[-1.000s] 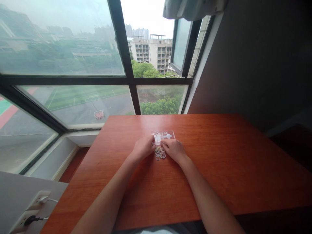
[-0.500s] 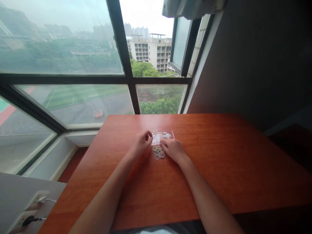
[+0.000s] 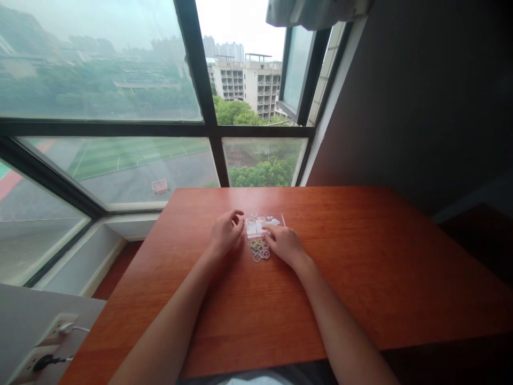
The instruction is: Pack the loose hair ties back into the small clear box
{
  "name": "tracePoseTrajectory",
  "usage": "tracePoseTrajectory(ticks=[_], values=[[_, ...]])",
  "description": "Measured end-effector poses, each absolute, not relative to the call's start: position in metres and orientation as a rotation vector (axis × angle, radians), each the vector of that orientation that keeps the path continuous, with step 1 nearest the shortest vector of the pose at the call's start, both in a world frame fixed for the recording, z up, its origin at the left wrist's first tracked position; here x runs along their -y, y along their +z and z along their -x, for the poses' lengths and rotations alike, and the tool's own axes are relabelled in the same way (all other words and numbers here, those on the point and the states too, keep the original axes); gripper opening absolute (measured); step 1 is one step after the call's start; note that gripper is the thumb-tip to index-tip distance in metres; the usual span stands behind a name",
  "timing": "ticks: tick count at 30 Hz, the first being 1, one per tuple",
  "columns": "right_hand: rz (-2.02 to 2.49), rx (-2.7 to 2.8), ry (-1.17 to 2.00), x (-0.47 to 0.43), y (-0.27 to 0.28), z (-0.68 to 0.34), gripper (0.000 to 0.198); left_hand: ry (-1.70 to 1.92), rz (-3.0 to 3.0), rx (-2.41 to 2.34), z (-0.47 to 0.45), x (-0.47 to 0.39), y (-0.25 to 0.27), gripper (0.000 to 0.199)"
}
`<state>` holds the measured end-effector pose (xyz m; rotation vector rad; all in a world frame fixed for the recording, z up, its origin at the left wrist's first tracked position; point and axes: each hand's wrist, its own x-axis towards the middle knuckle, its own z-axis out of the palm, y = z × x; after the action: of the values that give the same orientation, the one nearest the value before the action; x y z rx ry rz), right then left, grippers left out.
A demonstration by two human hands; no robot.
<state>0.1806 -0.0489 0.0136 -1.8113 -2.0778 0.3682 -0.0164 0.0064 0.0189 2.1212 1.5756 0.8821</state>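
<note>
A clear, flat plastic case or board (image 3: 252, 232) with white printed shapes lies on the table in the head view. Just in front of it is a small pile of thin, pale rings (image 3: 257, 258), several of them overlapping. My left hand (image 3: 226, 233) is just left of the clear piece, its fingers loosely curved and apart, with nothing visible in them. My right hand (image 3: 286, 245) stretches its fingers over the right front part of the clear piece, seeming to rest on it. Its palm is beside the rings, and its fingertips are too small to make out fully.
The reddish-brown wooden table (image 3: 360, 278) spreads around both arms. Behind it stands a dark-framed window (image 3: 216, 131) with one pane swung outward. At the lower left, a wall socket (image 3: 44, 353) holds plugs with cords.
My left hand has drawn back slightly left from the clear piece, and its pinched fingers have parted. My right hand stays nearly where it was over the piece.
</note>
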Motion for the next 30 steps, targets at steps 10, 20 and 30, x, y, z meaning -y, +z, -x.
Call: tracePoseTrajectory(ticks=[10, 20, 30], values=[[1.517, 2.137, 0.7, 0.054, 0.018, -0.205, 0.017, 0.87, -2.114, -1.537, 0.017, 0.001, 0.017, 0.021], [1.514, 2.186, 0.782, 0.056, 0.019, -0.202, 0.017, 0.854, -2.189, -1.503, 0.017, -0.001, 0.006, 0.021], [1.467, 2.145, 0.741, 0.052, 0.014, -0.201, 0.015, 0.838, -2.16, -1.504, 0.016, -0.004, 0.004, 0.02]])
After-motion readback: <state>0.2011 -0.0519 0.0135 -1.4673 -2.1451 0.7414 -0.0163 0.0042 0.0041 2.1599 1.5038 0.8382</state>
